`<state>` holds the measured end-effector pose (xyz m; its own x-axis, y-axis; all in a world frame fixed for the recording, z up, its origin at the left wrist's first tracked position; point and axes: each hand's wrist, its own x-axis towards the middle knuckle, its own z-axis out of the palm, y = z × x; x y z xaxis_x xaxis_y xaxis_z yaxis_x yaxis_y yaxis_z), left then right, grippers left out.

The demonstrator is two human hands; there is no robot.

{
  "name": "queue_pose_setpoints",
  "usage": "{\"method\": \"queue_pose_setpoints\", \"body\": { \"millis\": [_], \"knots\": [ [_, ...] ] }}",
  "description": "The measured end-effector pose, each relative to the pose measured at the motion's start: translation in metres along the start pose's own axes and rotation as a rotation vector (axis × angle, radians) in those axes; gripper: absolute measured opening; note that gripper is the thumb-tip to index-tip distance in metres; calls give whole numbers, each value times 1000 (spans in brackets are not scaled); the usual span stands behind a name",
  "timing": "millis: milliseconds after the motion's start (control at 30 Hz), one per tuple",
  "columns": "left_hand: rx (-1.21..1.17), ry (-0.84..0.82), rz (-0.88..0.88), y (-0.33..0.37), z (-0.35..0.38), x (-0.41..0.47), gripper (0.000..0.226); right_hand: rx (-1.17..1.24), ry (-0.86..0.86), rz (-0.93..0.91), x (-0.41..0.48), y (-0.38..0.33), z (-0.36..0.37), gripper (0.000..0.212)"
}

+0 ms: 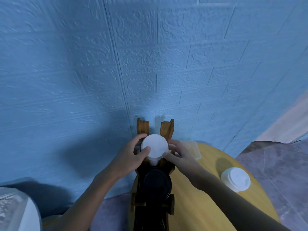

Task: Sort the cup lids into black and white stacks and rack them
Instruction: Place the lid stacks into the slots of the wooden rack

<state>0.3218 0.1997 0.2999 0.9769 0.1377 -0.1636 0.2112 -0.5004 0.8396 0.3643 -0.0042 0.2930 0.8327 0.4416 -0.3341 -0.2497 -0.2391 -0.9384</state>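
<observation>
On the yellow worktop (191, 205) stands one wooden rack (165, 129). One black stack (156, 182) lies in its near end, and at its far end a white stack (155, 145) is clasped between my left grip (133, 155) and right grip (181, 155), fingers curled round its rim. I judge it best to keep it square to the rails, lower it evenly and release only once it is seated. I count two white stacks, the spare stack (235, 179) sitting on the worktop to the right, though I cannot count single lids.
</observation>
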Motion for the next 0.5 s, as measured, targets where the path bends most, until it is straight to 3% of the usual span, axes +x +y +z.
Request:
{"method": "queue_pose_setpoints", "body": {
  "millis": [200, 333, 500],
  "knots": [
    [268, 264, 215, 50, 23, -18, 49, -96, 14, -32, -22, 18, -39, 39],
    [353, 353, 374, 91, 61, -22, 50, -101, 77, -4, -38, 42, -89, 34],
    [281, 143, 252, 128, 154, -17, 34, -126, 254, 66, -57, 89, -167, 26]
  ]
}}
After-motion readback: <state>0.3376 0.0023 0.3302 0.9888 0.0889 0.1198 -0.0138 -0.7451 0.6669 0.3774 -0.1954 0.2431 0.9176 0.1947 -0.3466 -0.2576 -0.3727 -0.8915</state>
